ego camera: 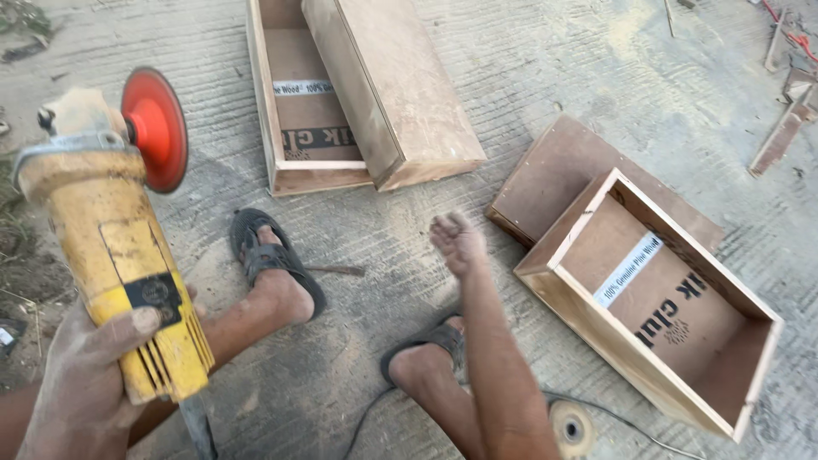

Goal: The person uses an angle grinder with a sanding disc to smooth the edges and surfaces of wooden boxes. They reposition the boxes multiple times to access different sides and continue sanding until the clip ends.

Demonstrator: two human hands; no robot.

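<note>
My left hand (81, 388) grips the body of a dusty yellow angle grinder (128, 255), held upright at the left, its red backing disc (156, 129) facing right. My right hand (457, 241) reaches out over the concrete floor with nothing in it, fingers loosely curled and blurred. It hovers just left of an open wooden box (596, 332) that lies on the ground to the right. My two feet in dark sandals (273, 260) rest on the floor between the hands.
A second open wooden box (266, 102) lies at the top centre with a closed wooden box (400, 94) leaning in it. A flat wooden panel (554, 170) sits behind the right box. A round sanding disc (571, 428) and a cable (630, 423) lie at the bottom. Wood scraps (780, 140) lie far right.
</note>
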